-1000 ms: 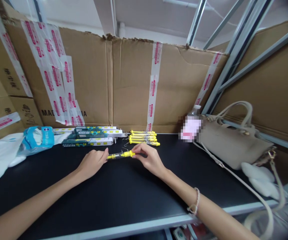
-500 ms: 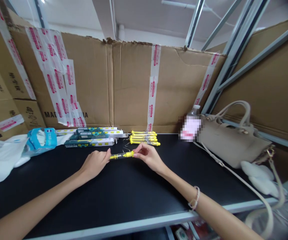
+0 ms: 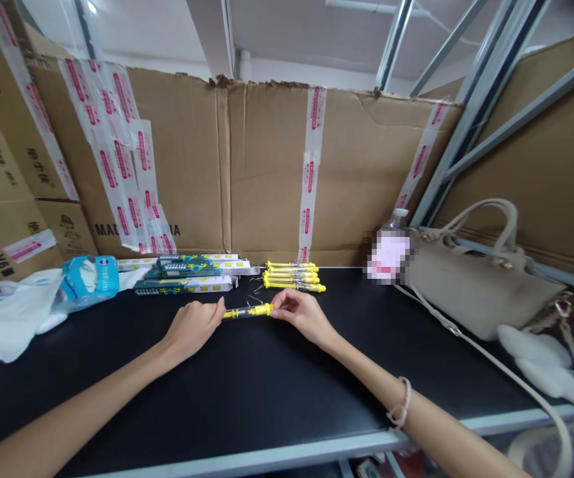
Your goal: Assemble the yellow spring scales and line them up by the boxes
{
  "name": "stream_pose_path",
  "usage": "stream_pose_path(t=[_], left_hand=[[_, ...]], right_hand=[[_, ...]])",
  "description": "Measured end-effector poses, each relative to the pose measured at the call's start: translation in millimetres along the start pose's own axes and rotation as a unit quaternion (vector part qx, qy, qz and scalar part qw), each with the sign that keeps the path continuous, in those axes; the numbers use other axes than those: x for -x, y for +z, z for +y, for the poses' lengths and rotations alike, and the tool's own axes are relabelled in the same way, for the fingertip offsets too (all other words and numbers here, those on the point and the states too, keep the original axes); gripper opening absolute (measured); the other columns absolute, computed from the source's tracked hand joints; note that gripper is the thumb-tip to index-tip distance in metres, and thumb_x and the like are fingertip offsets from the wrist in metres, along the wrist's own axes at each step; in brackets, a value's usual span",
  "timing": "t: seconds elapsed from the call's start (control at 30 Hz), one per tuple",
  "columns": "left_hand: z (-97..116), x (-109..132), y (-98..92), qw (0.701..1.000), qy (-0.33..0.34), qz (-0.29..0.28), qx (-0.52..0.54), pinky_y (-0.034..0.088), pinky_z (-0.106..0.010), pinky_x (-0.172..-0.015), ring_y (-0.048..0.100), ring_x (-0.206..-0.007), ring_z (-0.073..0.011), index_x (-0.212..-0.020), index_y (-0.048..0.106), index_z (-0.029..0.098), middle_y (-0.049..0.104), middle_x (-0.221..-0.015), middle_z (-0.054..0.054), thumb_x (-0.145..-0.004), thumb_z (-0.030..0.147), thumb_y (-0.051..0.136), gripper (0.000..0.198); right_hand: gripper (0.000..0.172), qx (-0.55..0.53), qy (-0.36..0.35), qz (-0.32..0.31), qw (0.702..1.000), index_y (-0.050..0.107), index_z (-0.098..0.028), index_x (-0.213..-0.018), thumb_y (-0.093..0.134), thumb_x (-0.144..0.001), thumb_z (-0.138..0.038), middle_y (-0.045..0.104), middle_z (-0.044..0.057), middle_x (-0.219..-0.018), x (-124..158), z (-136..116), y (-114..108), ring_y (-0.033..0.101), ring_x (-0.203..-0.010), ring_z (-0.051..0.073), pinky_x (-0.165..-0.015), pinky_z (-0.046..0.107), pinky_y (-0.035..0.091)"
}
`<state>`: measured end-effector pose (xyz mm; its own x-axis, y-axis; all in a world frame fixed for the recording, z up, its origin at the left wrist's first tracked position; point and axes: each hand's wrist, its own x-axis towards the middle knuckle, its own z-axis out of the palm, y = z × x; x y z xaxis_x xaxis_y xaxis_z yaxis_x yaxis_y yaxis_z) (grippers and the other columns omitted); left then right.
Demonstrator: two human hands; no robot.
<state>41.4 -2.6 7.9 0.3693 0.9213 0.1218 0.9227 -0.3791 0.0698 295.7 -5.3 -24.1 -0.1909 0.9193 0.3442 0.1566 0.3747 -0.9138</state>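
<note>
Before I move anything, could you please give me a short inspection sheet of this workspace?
Surface: black tabletop with a pale metal front edge.
Job's things: yellow-and-clear tube with a wire hook; a row of similar yellow tubes lies beyond it.
Clutter: green-labelled packs, blue-and-white packet, white plastic bag, bottle with blurred label, beige handbag.
Hands: right hand pinches the tube's yellow end; left hand touches its clear end.
Cables: nothing seen.
Surroundings: taped cardboard sheets, metal shelving uprights.
</note>
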Motion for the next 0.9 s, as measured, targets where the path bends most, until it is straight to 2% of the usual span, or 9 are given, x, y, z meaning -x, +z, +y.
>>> stream_pose_path(t=[0.1,0.17,0.23,0.3,0.4,0.47,0.57,0.73,0.9], left_hand=[[-0.5,-0.3,-0.2,1.0,-0.002,-0.003,0.002,0.042,-0.029,-0.06,0.072,-0.08,-0.0279,-0.088,0.075,0.015,0.077,-0.084,-0.011,-0.104,0.03,0.023,0.056],[-0.6,-0.5,-0.5,1.0,-0.006,-0.006,0.003,0.042,-0.029,-0.06,0.072,-0.079,-0.0281,-0.089,0.075,0.014,0.077,-0.083,-0.012,-0.103,0.03,0.024,0.056],[-0.5,-0.5,-0.7,1.0,-0.007,-0.007,0.003,0.043,-0.029,-0.06,0.072,-0.078,-0.0278,-0.089,0.076,0.014,0.077,-0.082,-0.011,-0.103,0.029,0.024,0.056],[-0.7,-0.4,-0.3,1.0,-0.004,-0.006,0.002,0.044,-0.029,-0.061,0.072,-0.078,-0.0275,-0.09,0.076,0.014,0.077,-0.082,-0.012,-0.102,0.029,0.024,0.056],[-1.9,-0.7,1.1,1.0,0.001,-0.005,0.001,0.044,-0.03,-0.061,0.072,-0.079,-0.0287,-0.098,0.076,0.014,0.077,-0.083,-0.013,-0.101,0.028,0.027,0.051],[-2.9,-1.0,2.2,1.0,0.001,-0.004,0.002,0.044,-0.031,-0.061,0.072,-0.079,-0.0299,-0.103,0.075,0.013,0.077,-0.084,-0.013,-0.1,0.027,0.028,0.048],[-3.7,-1.4,2.6,1.0,-0.004,0.0,0.007,0.043,-0.031,-0.061,0.072,-0.08,-0.0305,-0.096,0.076,0.014,0.076,-0.083,-0.013,-0.102,0.029,0.025,0.053],[-4.0,-0.9,2.8,1.0,-0.002,0.007,0.017,0.041,-0.032,-0.061,0.071,-0.08,-0.0298,-0.09,0.075,0.014,0.076,-0.082,-0.012,-0.103,0.031,0.023,0.056],[-5.2,-1.1,5.6,1.0,0.0,0.01,0.023,0.04,-0.031,-0.061,0.071,-0.077,-0.0286,-0.084,0.075,0.015,0.076,-0.078,-0.012,-0.103,0.032,0.021,0.06]], right_hand=[[0.036,-0.004,-0.01,0.006,1.0,0.066,-0.021,-0.087,0.085,-0.065,-0.042,0.068,0.004,-0.097,-1.5,-0.7,2.0,0.066,-0.086,0.018,-0.083,0.032,0.055],[0.043,0.0,-0.005,0.011,1.0,0.066,-0.021,-0.097,0.084,-0.066,-0.045,0.068,0.005,-0.105,-2.2,-0.3,2.2,0.066,-0.088,0.018,-0.082,0.032,0.056],[0.037,0.014,0.008,0.015,1.0,0.068,-0.02,-0.097,0.078,-0.074,-0.047,0.07,0.005,-0.097,-2.2,0.3,1.2,0.066,-0.08,0.017,-0.074,0.03,0.056],[0.03,0.03,0.022,0.009,0.999,0.071,-0.019,-0.085,0.07,-0.082,-0.049,0.07,0.003,-0.078,-1.4,0.5,-0.3,0.064,-0.067,0.016,-0.065,0.029,0.054],[0.033,0.029,0.029,-0.011,0.999,0.071,-0.018,-0.075,0.069,-0.083,-0.05,0.067,0.002,-0.065,0.2,-0.3,-1.2,0.062,-0.058,0.016,-0.06,0.029,0.052],[0.031,0.008,0.026,-0.015,1.0,0.07,-0.019,-0.081,0.075,-0.078,-0.049,0.07,0.001,-0.071,0.7,-1.3,-0.3,0.065,-0.063,0.017,-0.063,0.03,0.054],[0.036,-0.033,0.018,-0.012,0.999,0.068,-0.021,-0.086,0.083,-0.067,-0.047,0.071,0.002,-0.084,0.2,-2.7,1.5,0.069,-0.076,0.018,-0.076,0.033,0.057],[0.033,-0.076,0.009,0.008,0.997,0.066,-0.021,-0.087,0.082,-0.07,-0.044,0.071,0.003,-0.094,-3.0,-1.4,1.8,0.069,-0.087,0.018,-0.087,0.035,0.056],[0.048,-0.072,0.024,0.016,0.997,0.067,-0.021,-0.099,0.087,-0.06,-0.042,0.071,0.006,-0.108,-5.6,6.6,0.3,0.069,-0.096,0.021,-0.092,0.036,0.055]])
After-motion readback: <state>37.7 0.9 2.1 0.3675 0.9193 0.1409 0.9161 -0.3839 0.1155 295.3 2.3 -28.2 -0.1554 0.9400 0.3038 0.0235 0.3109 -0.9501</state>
